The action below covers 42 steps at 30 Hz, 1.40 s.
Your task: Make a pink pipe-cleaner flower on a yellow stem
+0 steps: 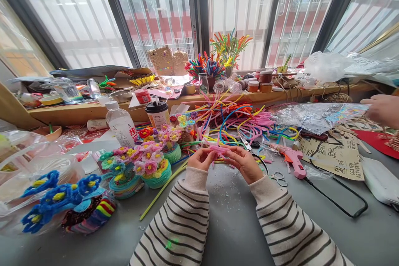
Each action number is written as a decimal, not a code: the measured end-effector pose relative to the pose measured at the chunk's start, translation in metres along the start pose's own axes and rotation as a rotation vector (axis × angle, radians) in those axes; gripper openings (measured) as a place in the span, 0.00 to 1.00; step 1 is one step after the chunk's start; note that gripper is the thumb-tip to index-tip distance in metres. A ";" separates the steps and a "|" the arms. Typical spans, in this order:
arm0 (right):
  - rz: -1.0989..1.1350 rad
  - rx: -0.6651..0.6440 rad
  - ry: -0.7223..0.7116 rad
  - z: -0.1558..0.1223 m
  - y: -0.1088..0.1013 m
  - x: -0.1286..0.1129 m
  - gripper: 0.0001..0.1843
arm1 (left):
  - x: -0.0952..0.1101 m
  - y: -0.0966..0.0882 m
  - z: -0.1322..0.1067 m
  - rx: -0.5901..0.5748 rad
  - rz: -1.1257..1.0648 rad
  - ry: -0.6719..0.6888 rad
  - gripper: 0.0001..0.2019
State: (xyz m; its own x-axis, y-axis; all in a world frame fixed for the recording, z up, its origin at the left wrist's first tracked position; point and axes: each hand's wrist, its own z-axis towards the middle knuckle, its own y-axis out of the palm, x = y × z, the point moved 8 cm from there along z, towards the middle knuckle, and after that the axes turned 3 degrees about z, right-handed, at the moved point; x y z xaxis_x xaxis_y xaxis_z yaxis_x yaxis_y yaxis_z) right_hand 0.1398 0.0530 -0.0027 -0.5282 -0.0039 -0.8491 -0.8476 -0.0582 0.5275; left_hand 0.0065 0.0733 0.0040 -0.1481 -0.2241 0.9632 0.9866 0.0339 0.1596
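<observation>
Both hands meet over the middle of the table, fingers pinched on short pink pipe cleaners [219, 149]. My left hand [201, 158] grips the left end of the bunch between thumb and fingers. From the other side my right hand [245, 163] pinches its right end. Just behind lies a loose heap of pink, yellow, blue and orange pipe cleaners [240, 116]. To the left stand pots of pipe-cleaner flowers, among them a pink bunch [149, 158] in a turquoise pot. A long yellow-green pipe cleaner [163, 189] lies beside my left forearm.
A pink glue gun [294, 160], its black cable and small scissors [279, 178] lie to the right. A water bottle [120, 124] and a lidded cup [157, 114] stand left. Blue flowers [60, 197] occupy the near left. Another person's hand [385, 110] reaches in at far right.
</observation>
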 end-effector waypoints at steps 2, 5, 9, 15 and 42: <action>0.002 0.016 -0.008 0.000 -0.001 -0.001 0.07 | 0.002 0.004 -0.002 -0.030 -0.039 -0.006 0.13; 0.001 0.009 0.000 0.002 -0.003 0.001 0.08 | 0.000 0.010 -0.002 -0.090 -0.025 -0.010 0.13; -0.009 0.040 -0.038 0.004 -0.010 0.001 0.09 | -0.005 0.014 -0.002 -0.140 0.065 0.016 0.14; -0.109 0.026 -0.102 0.005 -0.010 -0.002 0.07 | -0.005 0.011 -0.003 -0.103 0.243 0.030 0.21; -0.845 -0.055 -0.581 -0.016 0.020 -0.025 0.15 | -0.006 0.025 -0.007 -0.276 0.467 0.151 0.05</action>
State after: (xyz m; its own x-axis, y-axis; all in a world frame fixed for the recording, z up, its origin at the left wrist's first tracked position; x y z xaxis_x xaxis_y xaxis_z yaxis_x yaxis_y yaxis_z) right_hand 0.1367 0.0356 0.0290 0.2844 0.5424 -0.7905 -0.9583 0.1368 -0.2509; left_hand 0.0327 0.0683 0.0005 0.3005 -0.3836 0.8732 0.9293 -0.0884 -0.3586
